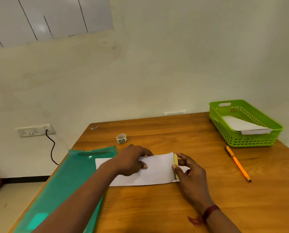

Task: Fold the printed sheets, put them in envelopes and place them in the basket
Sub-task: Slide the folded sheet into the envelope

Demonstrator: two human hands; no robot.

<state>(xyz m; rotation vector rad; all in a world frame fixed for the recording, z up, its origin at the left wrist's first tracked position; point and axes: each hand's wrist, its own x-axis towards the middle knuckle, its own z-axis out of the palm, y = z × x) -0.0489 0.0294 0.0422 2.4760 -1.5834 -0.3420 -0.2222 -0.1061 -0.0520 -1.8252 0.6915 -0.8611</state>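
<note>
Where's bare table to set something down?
Bare: far strip between tape and basket; near right corner, this side of pen; near edge, this side of envelope. Crowded: centre, left hand and right hand on envelope; folder covers left.

Left hand, right hand, forearms bare; dark red band on right wrist, thread ends trailing.

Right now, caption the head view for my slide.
Left hand grips a white envelope, right hand pinches its flap, green basket nearby.
</note>
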